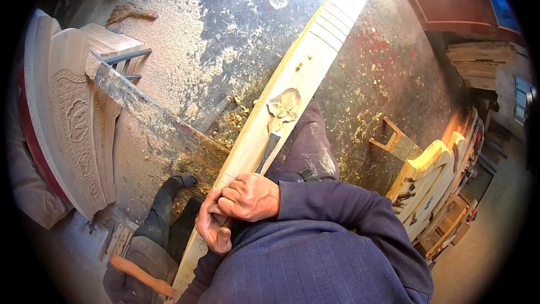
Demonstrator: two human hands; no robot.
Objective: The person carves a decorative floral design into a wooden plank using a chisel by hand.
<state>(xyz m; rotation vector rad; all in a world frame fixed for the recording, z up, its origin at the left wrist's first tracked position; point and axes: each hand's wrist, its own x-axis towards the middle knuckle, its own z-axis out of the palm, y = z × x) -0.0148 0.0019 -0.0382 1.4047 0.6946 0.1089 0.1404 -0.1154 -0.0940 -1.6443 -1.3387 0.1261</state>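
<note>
A long pale wooden plank (318,36) runs diagonally from lower left to upper right, with a carved flower (284,104) in relief and parallel lines near its far end. A chisel (270,149) lies along the plank, blade pointing at the flower's lower part. My right hand (247,197) is closed round the chisel's handle, knuckles up. Just below it my left hand (214,225) curls round the handle's lower end at the plank's edge, thumb out. The handle itself is mostly hidden by my fingers.
Carved panels (79,118) stand at left beside a dusty board (157,121) reaching the plank. A co-worker (146,259) bends at lower left, hand on the plank. Curved wooden pieces with tools (433,163) and a small frame (396,141) stand at right. Sawdust and shavings cover parts of the floor.
</note>
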